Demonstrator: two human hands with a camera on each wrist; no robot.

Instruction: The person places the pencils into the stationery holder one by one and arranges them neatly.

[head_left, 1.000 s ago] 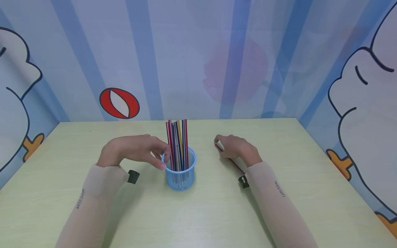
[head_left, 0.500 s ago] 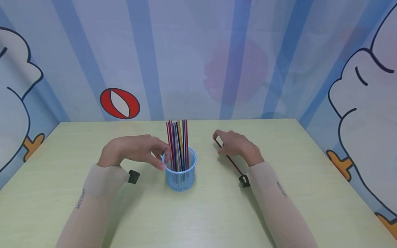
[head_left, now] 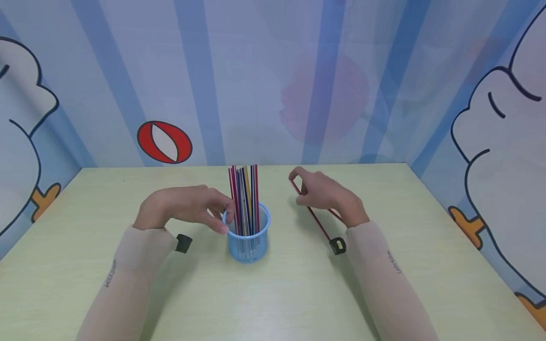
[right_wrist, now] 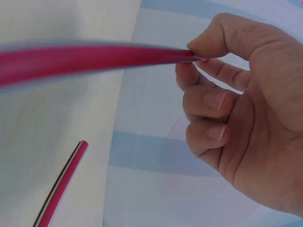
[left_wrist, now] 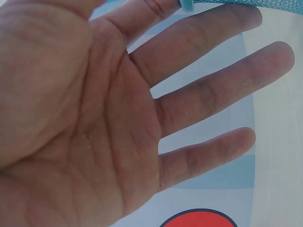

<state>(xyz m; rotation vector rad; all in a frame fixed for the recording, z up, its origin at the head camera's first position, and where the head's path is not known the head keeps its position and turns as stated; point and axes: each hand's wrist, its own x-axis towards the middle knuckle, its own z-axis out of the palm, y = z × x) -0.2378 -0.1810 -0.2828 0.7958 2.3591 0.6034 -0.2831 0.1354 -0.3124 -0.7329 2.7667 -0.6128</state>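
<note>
My left hand (head_left: 189, 203) holds the left side of the rim of a light blue cup (head_left: 248, 248) between thumb and forefinger. In the left wrist view its other fingers stretch out straight below the blue mesh rim (left_wrist: 274, 7). Several thin sticks (head_left: 244, 201) in red, dark blue, white and yellow stand upright in the cup. To the right, my right hand (head_left: 326, 192) pinches the far end of a thin red stick (head_left: 318, 221) between thumb and forefinger. That stick (right_wrist: 94, 59) crosses the right wrist view towards the camera. A second red stick (right_wrist: 62, 184) lies on the table below.
Both hands work over a pale wooden table (head_left: 273, 303). A striped blue backdrop (head_left: 260, 94) stands behind it, with printed cartoon shapes at both sides. Small black devices (head_left: 338, 246) are worn at the wrists.
My right hand has lifted the red stick off the table and moved slightly away and up. The second red stick now shows under the wrist. My left hand and the cup have stayed still.
</note>
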